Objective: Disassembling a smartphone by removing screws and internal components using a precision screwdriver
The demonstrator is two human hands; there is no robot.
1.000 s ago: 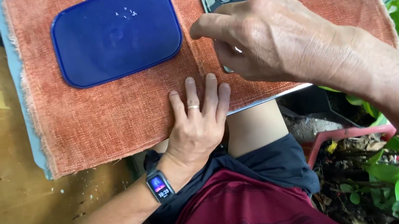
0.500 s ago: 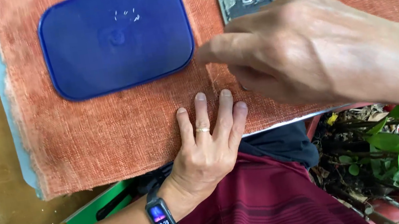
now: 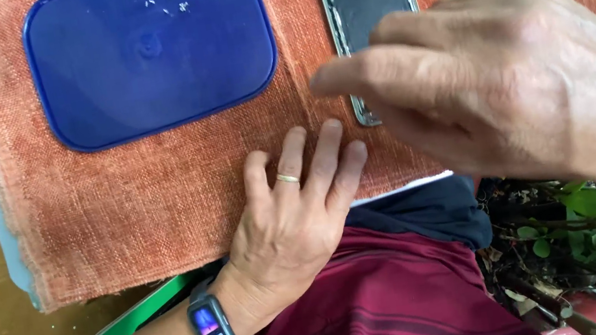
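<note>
Phone (image 3: 368,5), opened at the back, lies flat on the rust-orange cloth (image 3: 158,189) near the top of the view: a slim rounded rectangle with a scuffed silver metal rim, a dull grey inside and a small square camera part near its far end. Its long axis runs away from the person, camera end pointing off, near end toward the lap. The right hand (image 3: 508,86) hovers over the phone's near half and hides it; the fingers are loosely curled with the forefinger stretched leftward, and whether they touch or pinch anything cannot be told. The left hand (image 3: 291,224) rests flat on the cloth's near edge, fingers straight and together, gripping nothing, a thin ring on one finger and a dark watch (image 3: 210,329) at the wrist. Left of the phone sits a glossy blue plastic lid (image 3: 145,56), a rounded rectangle. The cloth is coarse-woven, frayed at its left edge.
</note>
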